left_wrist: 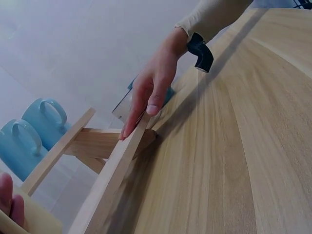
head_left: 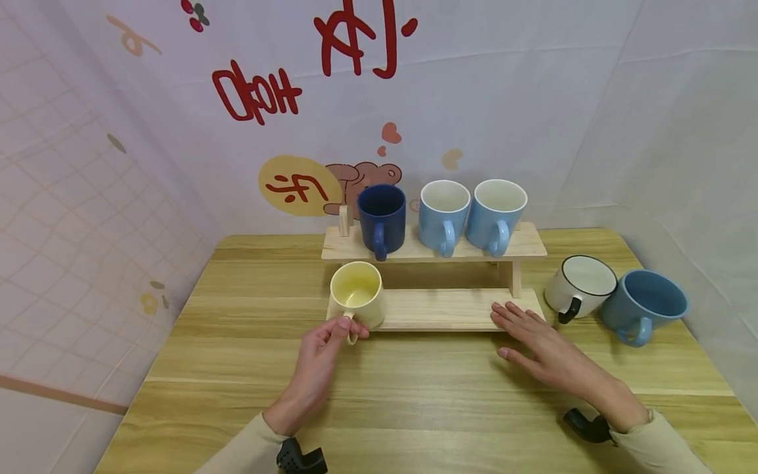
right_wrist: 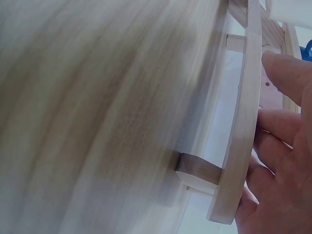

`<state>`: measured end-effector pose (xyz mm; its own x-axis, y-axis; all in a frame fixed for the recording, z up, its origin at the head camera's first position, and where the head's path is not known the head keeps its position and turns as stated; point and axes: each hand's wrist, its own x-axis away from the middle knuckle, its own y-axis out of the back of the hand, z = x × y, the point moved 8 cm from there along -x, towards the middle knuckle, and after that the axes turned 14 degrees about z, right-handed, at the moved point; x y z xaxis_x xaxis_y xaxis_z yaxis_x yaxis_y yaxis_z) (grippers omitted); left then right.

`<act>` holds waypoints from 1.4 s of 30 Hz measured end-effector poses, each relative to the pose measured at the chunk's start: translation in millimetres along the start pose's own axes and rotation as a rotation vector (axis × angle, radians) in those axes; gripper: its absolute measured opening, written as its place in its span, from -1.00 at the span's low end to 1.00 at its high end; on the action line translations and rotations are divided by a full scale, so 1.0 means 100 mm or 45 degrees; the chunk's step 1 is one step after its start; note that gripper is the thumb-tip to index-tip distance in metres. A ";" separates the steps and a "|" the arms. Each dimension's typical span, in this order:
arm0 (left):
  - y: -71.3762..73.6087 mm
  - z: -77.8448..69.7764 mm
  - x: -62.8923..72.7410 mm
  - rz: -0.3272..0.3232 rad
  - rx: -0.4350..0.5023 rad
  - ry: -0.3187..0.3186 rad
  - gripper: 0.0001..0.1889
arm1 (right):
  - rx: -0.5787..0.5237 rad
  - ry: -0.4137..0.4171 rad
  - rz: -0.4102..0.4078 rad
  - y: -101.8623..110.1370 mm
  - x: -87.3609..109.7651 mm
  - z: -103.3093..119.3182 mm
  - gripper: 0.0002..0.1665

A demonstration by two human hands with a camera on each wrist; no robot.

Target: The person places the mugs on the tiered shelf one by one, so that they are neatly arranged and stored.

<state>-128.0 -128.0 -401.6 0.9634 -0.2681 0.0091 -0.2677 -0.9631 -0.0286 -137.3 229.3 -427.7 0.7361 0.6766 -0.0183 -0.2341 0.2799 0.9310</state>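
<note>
A pale yellow mug [head_left: 368, 304] stands at the left end of the lower board of a two-tier wooden rack [head_left: 438, 309]. My left hand [head_left: 322, 349] pinches its handle between thumb and fingers. At the right end of that board my right hand [head_left: 541, 349] lies with fingers extended, fingertips on the front edge; the left wrist view shows this right hand [left_wrist: 155, 87] touching the board too. On the upper board sit a dark blue mug [head_left: 381, 220] and two light blue mugs, one in the middle [head_left: 441, 220] and one to the right [head_left: 493, 217].
Right of the rack, a white mug with a black rim [head_left: 577, 289] and a grey-blue mug [head_left: 642, 306] stand side by side on the wooden table [head_left: 414, 408]. Behind the table hangs a printed white cloth [head_left: 521, 99]. Pale cloth also flanks both sides.
</note>
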 end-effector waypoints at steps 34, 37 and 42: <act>-0.22 0.19 -0.14 -0.027 -0.033 0.032 -0.62 | 0.006 0.004 0.002 -0.01 0.00 -0.02 -0.22; -0.23 0.19 -0.14 -0.014 -0.037 0.029 -0.61 | 0.014 0.005 -0.003 -0.01 0.01 -0.02 -0.21; -0.23 0.18 -0.17 0.059 -0.075 0.035 -0.59 | 0.016 0.005 -0.007 -0.01 0.01 -0.02 -0.21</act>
<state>-138.2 -100.5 -419.4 0.9494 -0.3119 0.0367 -0.3130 -0.9493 0.0291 -137.5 231.4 -429.7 0.7348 0.6778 -0.0253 -0.2217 0.2752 0.9355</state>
